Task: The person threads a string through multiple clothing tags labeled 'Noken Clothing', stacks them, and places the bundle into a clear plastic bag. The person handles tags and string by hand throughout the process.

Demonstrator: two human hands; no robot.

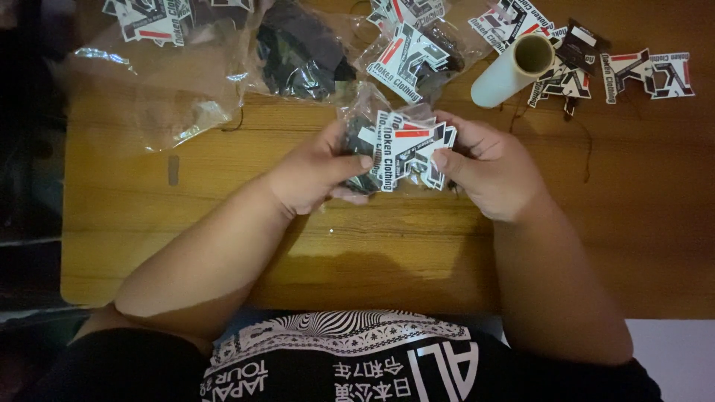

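Note:
Both my hands hold one small clear plastic packet (398, 145) above the wooden table (223, 201). Inside it lie black, white and red die-cut stickers and something dark. My left hand (316, 171) grips the packet's left side, thumb on top. Gripping the right side is my right hand (491, 167), its thumb pressed on the stickers. The packet's open crinkled top points away from me.
More clear bags (171, 82) lie at the back left, one holding a dark folded item (298, 52). Another filled packet (410, 52) sits behind my hands. A white cardboard tube (510, 71) and loose stickers (644, 74) lie at the back right.

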